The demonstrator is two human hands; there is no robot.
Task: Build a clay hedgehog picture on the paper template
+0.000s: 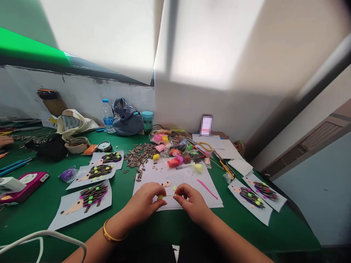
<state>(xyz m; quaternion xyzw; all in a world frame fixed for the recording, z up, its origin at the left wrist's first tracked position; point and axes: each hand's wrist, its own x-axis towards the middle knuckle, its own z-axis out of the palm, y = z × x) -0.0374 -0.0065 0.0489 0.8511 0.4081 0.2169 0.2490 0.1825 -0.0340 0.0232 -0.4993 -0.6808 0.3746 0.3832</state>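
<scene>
Over the front of a white paper sheet [208, 200], my left hand [149, 199] pinches a small lump of yellow clay [160, 197]. My right hand [189, 201] is closed close beside it, its fingertips on a tiny yellowish bit; a thin strand seems to run between the two hands. A small yellow-green piece [174, 187] lies on the sheet just beyond my fingers. Behind it is a hedgehog drawing [175, 179] with a peach clay face [166, 182]. The pink tool [207, 189] rests on the sheet's right side.
Sunflower seeds [139, 155] are heaped behind the sheet, beside bagged coloured clay [173, 162]. Finished hedgehog cards [82, 202] lie left, others [251, 201] right. Yellow scissors [205, 146] and a cutter [226, 166] lie behind. Another person's hand [6, 141] shows at far left.
</scene>
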